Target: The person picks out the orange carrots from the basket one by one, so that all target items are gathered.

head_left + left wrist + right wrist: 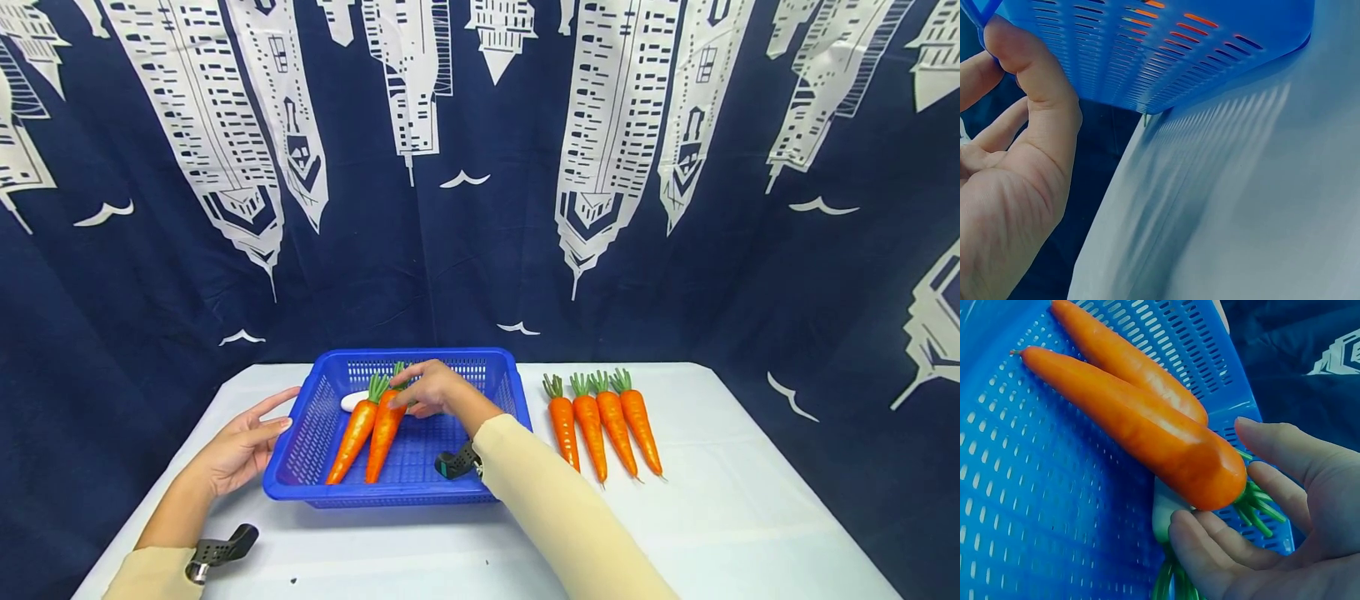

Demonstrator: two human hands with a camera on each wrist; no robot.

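Observation:
Inside a blue perforated basket (405,493) lie two orange carrots with green tops. My right hand (431,387) is at the top end of the right-hand carrot (384,437), fingers spread about its crown. In the right wrist view that carrot (1135,431) overlaps the other carrot (1119,353), and fingertips (1184,526) are right at its edge. A white vegetable with green stalks (1169,509) lies partly hidden beneath. With thumb and forefinger, my left hand (240,446) holds the basket's left rim; the left wrist view shows the thumb (1022,53) against it.
To the right of the basket, several more carrots (609,429) lie side by side on the white-covered table (720,517), tops pointing away from me. A dark blue curtain (450,275) with white building prints hangs behind the table.

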